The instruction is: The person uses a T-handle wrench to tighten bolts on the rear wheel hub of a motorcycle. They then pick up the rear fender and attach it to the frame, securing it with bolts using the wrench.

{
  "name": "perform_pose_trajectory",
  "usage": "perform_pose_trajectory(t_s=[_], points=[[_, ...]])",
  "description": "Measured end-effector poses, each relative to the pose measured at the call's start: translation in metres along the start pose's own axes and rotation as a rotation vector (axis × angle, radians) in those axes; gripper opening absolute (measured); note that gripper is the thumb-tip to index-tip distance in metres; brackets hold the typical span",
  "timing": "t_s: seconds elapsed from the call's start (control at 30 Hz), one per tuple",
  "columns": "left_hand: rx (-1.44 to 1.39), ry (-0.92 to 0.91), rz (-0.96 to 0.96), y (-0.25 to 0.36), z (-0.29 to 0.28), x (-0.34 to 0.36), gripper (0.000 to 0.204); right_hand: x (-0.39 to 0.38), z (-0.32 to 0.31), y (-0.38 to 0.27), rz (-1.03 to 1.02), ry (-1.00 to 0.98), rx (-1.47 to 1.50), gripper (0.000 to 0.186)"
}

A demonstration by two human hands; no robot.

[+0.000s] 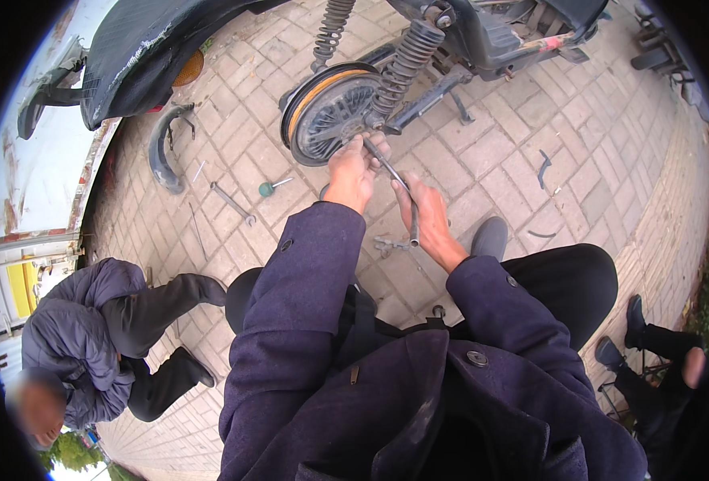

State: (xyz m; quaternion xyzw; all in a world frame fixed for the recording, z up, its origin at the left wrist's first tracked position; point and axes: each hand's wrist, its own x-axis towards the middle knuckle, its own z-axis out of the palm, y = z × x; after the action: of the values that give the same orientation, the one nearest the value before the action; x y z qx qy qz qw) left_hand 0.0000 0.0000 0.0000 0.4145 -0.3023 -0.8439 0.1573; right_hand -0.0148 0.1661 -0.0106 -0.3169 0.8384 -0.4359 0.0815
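A rear wheel hub [330, 120] with an orange ring and dark ribbed face hangs on the scooter's swingarm, with no tyre around it. My right hand [425, 210] is wrapped around a long metal socket wrench [388, 170], whose hollow end points back towards me. The wrench's far end meets the axle area at the hub's lower right. There my left hand [354, 170] has its fingers closed round that end, against the hub. My fingers hide the exact spot where the wrench meets the axle.
Coil shock absorbers [407, 64] rise above the hub. On the brick paving [499, 160] lie a curved dark fender piece [162, 152], an open-end wrench [232, 202] and a green-handled screwdriver [273, 187]. One person [90, 345] crouches at left; another person's legs [651, 361] show at right.
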Motion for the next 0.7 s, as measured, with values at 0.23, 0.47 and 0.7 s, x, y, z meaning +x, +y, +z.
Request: perform_pose_trajectory(t_s=[0.23,0.47,0.7], points=[[-0.067,0.006,-0.018,-0.001,-0.005,0.011,0.024,0.009,0.009,0.0,0.019,-0.001,0.045,0.018],[0.024,0.04,0.009,0.002,0.001,0.004,0.029,0.007,0.017,-0.003,0.137,-0.029,0.11,0.02],[0.012,0.045,-0.009,-0.002,0.001,0.009,0.03,0.009,0.013,-0.001,0.109,-0.019,0.058,0.019]])
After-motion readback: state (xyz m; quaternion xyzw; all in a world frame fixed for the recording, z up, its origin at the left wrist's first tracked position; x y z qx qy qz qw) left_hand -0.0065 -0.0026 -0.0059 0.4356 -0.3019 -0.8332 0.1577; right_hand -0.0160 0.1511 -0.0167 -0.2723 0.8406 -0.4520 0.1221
